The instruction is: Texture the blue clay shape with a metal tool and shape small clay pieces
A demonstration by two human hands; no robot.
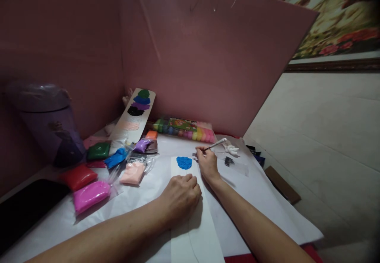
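A long white board (197,235) lies in front of me, with a blue clay patch (184,162) at its far end and a thin drawn line running down it. My left hand (182,193) rests on the board just below the blue patch. Its fingers are curled down, and whatever may be in them is hidden. Beside the patch on the right, my right hand (207,163) grips a thin tool with a white handle (219,142). The tool's narrow, dark end points left over the board's edge, close to the blue clay.
Bags of coloured clay, such as pink (92,195), red (78,176) and peach (133,173), lie at left. Behind them leans a board with coloured patches (136,114). A long clay pack (184,129) lies at the back; a purple bin (53,128) stands far left.
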